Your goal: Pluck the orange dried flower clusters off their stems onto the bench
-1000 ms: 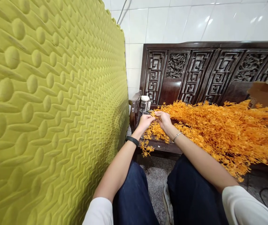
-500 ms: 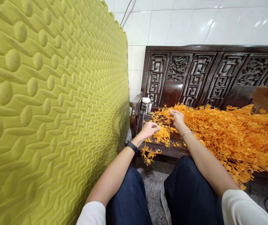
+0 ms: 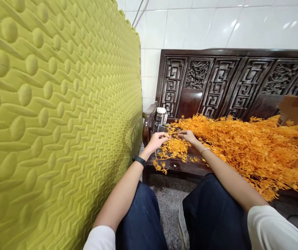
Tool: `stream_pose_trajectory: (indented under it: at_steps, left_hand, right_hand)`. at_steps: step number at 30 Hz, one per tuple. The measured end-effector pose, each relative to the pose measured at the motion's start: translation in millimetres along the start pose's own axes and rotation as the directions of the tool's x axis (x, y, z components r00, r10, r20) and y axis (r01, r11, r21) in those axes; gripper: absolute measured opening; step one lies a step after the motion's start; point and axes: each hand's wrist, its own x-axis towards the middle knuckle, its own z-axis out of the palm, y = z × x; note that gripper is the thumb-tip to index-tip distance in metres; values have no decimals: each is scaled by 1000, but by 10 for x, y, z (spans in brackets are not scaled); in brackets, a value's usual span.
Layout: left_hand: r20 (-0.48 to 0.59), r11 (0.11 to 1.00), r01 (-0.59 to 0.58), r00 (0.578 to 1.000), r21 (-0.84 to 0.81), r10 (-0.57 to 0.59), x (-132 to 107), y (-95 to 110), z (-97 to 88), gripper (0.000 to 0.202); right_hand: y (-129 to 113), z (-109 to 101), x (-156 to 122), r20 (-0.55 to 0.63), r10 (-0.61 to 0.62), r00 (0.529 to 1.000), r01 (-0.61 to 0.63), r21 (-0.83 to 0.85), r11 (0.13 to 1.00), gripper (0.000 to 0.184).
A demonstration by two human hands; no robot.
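Note:
My left hand [image 3: 158,141] is pinched closed over the left end of the bench, on what looks like an orange dried-flower sprig [image 3: 160,166] that hangs over the front edge. To its right, my right hand [image 3: 188,136] has thumb and fingers pressed together. Thin orange bits show at those fingertips, but what they grip is too small to make out. Below and between the hands lies a small pile of orange flower pieces [image 3: 176,148]. A large bunch of orange dried flowers [image 3: 258,149] spreads along the seat to the right.
The dark carved wooden bench [image 3: 195,104] stands against a white tiled wall [image 3: 180,27]. A clear jar with a white lid [image 3: 160,117] is by its left armrest. A tall yellow foam mat [image 3: 73,114] rises at the left. A cardboard box [image 3: 295,107] sits behind the flowers.
My right hand has moved left and down, off the bunch's stem end, towards my left hand. My left hand has shifted slightly left and up. The hanging sprig has moved left and up.

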Motion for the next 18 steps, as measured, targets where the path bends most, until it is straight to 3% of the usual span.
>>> stream_pose_trajectory:
  at_steps: [3, 5, 7, 14, 18]
  left_hand:
    - [27, 1000, -12, 1000, 14, 12, 7, -2, -34, 15]
    - [50, 1000, -23, 998, 7, 23, 11, 7, -43, 14]
    - [57, 1000, -25, 998, -8, 25, 10, 26, -34, 14]
    - [-45, 990, 129, 990, -51, -131, -30, 129, 76, 32]
    - [-93, 968, 172, 977, -181, -190, -21, 135, 184, 33]
  right_hand:
    - [-146, 69, -208, 217, -44, 975, 28, 76, 997, 21]
    - [-243, 126, -351, 390, -97, 916, 48, 134, 990, 29]
    - [-317, 177, -460, 480, -148, 865, 90, 143, 986, 30]
    - [-397, 217, -545, 262, -257, 930, 207, 201, 957, 24]
    - [-400, 257, -521, 133, -136, 982, 92, 293, 952, 11]
